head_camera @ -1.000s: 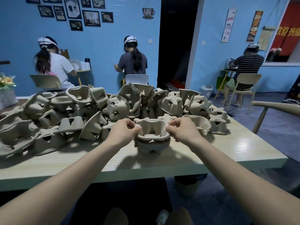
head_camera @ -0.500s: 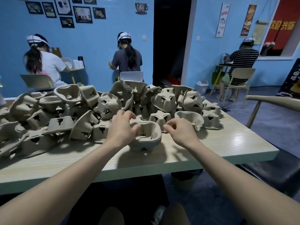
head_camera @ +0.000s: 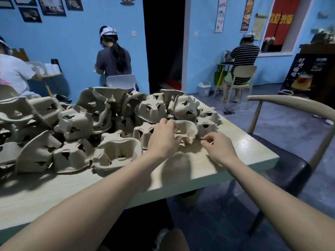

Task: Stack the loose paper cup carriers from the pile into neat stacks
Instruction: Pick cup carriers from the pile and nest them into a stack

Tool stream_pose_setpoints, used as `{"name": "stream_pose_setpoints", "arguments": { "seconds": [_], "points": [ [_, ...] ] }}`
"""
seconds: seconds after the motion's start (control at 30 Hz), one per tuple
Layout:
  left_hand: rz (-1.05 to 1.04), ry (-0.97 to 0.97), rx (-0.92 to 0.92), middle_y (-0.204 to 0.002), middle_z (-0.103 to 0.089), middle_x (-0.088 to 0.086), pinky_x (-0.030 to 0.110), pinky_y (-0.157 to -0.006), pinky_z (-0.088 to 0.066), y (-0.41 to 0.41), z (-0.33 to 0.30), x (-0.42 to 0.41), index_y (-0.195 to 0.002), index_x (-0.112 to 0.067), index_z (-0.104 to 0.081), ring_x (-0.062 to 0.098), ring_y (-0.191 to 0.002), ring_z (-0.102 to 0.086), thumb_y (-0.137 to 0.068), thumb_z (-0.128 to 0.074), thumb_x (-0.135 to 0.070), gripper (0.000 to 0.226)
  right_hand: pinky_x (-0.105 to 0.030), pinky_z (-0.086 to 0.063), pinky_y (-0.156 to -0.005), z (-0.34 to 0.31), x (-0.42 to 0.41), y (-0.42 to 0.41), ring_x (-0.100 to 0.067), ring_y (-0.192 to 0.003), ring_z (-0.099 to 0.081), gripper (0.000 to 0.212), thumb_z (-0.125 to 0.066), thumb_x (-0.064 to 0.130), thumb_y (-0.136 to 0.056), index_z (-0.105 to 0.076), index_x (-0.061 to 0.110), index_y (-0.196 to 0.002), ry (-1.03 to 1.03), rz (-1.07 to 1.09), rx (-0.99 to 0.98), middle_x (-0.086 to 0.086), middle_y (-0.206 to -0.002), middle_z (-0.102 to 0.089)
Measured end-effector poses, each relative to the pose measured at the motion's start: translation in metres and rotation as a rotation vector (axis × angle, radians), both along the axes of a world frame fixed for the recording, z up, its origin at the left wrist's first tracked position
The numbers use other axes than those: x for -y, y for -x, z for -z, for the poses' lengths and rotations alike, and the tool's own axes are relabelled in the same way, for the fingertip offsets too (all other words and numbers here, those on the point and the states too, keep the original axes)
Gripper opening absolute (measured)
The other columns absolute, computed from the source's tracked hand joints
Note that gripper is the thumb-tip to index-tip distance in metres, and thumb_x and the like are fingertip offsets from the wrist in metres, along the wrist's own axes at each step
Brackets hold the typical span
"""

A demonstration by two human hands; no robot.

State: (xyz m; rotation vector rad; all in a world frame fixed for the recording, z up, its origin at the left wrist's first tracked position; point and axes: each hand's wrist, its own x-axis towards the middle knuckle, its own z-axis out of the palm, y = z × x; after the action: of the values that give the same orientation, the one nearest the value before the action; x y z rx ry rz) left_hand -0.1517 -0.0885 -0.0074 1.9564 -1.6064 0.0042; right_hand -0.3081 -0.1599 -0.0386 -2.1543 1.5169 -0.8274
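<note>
Loose paper cup carrier (head_camera: 187, 130) near the worktop's right end, just in front of the pile (head_camera: 94, 124), tipped up on its side so its open cups face right and toward the camera; long axis hard to judge under the blur. Gripped at its left rim by the left hand (head_camera: 164, 139), fingers curled over the edge, thumb hidden. Right hand (head_camera: 216, 148) just beside the carrier's lower right edge, fingers loosely curled with index and thumb close together near the rim; cannot tell whether touching or pinching it. Small stack of carriers (head_camera: 118, 153) to the left of the left forearm, cups opening upward, sitting on the worktop (head_camera: 181, 171). Behind and to the left, the heaped pile of pulp carriers lying every way up, many upside down with their cut-out bottoms showing. Beyond the worktop, blue walls, a dark doorway (head_camera: 164, 42), three seated people with their backs turned, a small white bin (head_camera: 204, 89), and a curved-back chair (head_camera: 290, 113) at the right.
</note>
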Motion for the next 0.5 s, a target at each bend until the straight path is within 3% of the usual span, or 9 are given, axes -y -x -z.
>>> {"name": "stream_pose_setpoints", "arguments": {
  "seconds": [0.13,0.33,0.5],
  "points": [
    [0.018,-0.042,0.168,-0.12,-0.048,0.007,0.033,-0.093,-0.035,0.001,0.009,0.019,-0.116,-0.016,-0.054,0.027,-0.11,-0.042,-0.085,-0.06,-0.02,0.031,-0.041,-0.05,-0.087,0.015,0.014,0.008,-0.026,-0.102,-0.058,0.022,-0.058,0.032,-0.087,-0.068,0.018,-0.101,-0.023,0.016,-0.018,-0.007,-0.11,-0.064],
    [0.032,0.002,0.177,-0.119,-0.056,0.001,0.034,-0.088,-0.037,0.005,0.018,0.03,-0.103,-0.018,-0.062,0.024,-0.115,-0.044,-0.087,-0.055,-0.011,0.019,-0.042,-0.048,-0.087,0.029,0.016,0.008,-0.023,-0.102,-0.051,0.019,-0.058,0.036,-0.085,-0.064,0.02,-0.095,-0.001,0.009,-0.067,-0.005,-0.106,-0.057],
    [0.07,0.103,0.189,-0.101,-0.058,0.004,0.04,-0.078,-0.044,0.0,0.019,0.024,-0.092,-0.014,-0.063,0.028,-0.097,-0.054,-0.083,-0.056,-0.005,0.014,-0.044,-0.046,-0.091,0.032,0.016,0.007,-0.023,-0.106,-0.049,0.02,-0.056,0.032,-0.087,-0.064,0.019,-0.101,0.007,0.003,-0.064,-0.005,-0.111,-0.053]
  ]
}}
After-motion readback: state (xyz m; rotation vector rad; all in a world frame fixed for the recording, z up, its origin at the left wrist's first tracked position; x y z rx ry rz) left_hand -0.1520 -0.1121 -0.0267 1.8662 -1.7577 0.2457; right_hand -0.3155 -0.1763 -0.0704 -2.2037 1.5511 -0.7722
